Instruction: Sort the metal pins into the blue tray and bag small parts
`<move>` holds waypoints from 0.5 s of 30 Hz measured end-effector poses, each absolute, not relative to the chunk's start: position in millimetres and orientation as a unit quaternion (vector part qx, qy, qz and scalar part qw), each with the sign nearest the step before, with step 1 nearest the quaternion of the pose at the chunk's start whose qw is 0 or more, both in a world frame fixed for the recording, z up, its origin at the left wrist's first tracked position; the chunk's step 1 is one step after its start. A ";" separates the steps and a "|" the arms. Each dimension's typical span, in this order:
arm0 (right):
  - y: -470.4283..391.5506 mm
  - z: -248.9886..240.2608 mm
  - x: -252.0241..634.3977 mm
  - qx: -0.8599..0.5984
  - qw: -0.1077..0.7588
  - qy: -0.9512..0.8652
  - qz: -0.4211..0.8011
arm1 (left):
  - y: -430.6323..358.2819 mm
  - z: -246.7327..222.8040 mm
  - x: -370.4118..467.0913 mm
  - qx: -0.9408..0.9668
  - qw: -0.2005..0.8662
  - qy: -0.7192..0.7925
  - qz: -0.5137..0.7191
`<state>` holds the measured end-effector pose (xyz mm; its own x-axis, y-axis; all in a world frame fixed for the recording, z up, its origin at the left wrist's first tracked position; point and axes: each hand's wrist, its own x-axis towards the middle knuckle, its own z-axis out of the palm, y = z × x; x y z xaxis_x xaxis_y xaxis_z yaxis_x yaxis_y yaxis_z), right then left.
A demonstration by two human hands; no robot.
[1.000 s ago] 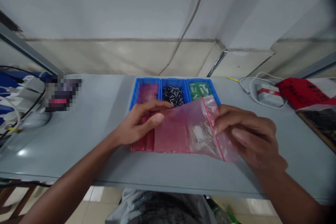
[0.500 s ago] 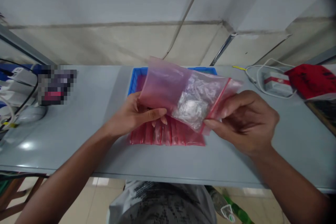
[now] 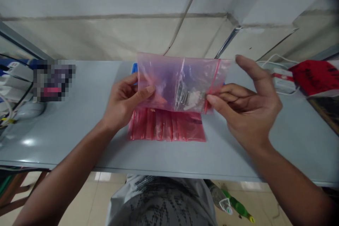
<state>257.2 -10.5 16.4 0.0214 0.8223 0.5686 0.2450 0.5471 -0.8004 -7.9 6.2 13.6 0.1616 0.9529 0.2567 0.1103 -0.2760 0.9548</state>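
Between my two hands a pink zip-lock bag (image 3: 164,74) is stretched out level above the table. My left hand (image 3: 127,100) pinches its left end, thumb in front. With thumb and fingers my right hand (image 3: 246,107) grips the right end beside the red zip strip, its index finger raised off the bag. Inside the bag lies a small clear packet (image 3: 189,95) with metal pins or screws and white pieces. Below it, a row of overlapping pink zip-lock bags (image 3: 166,127) rests at a blue basket (image 3: 135,67), mostly hidden behind the held bag.
On the left stand white plugs or adapters (image 3: 18,74) with cables, a grey mouse (image 3: 30,109) and a blurred-out item (image 3: 57,81). At the right are a white box (image 3: 284,80) with a cable and a red cloth-like item (image 3: 316,77). Bottles (image 3: 238,208) lie on the floor.
The held bag has turned from a slant to nearly level and shows its small parts more clearly. My right index finger has lifted away from the bag.
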 end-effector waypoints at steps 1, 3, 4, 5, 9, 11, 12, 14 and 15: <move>-10.4 16.2 258.6 -0.414 0.585 -0.659 0.229 | 6.7 13.2 -8.2 0.642 0.398 0.427 0.497; -10.9 15.4 261.0 -0.435 0.583 -0.661 0.184 | 7.1 13.8 -8.9 0.669 0.308 0.433 0.520; -11.5 14.8 262.0 -0.445 0.581 -0.662 0.161 | 6.5 14.7 -9.2 0.686 0.253 0.432 0.528; -12.3 14.0 262.8 -0.452 0.576 -0.667 0.140 | 5.4 16.1 -9.4 0.704 0.198 0.431 0.528; -14.7 11.4 265.8 -0.361 0.572 -0.736 0.033 | -4.6 23.2 -9.5 0.749 0.002 0.383 0.541; -14.1 10.9 267.5 -0.310 0.559 -0.769 -0.027 | -9.0 24.4 -11.4 0.755 -0.064 0.355 0.547; -13.6 10.8 268.4 -0.298 0.549 -0.779 -0.048 | -10.1 23.6 -13.5 0.761 -0.082 0.347 0.543; -14.0 10.8 269.7 -0.286 0.536 -0.789 -0.090 | -9.5 18.5 -20.4 0.773 -0.084 0.340 0.529; -15.4 10.6 270.4 -0.278 0.533 -0.791 -0.117 | -8.1 14.5 -24.9 0.773 -0.069 0.340 0.532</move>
<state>270.4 -15.4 10.6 -0.2783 0.3149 0.9074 0.5644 0.8180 -0.1108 -24.9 -8.1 14.5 0.2032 0.4516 0.8688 0.5994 -0.7590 0.2544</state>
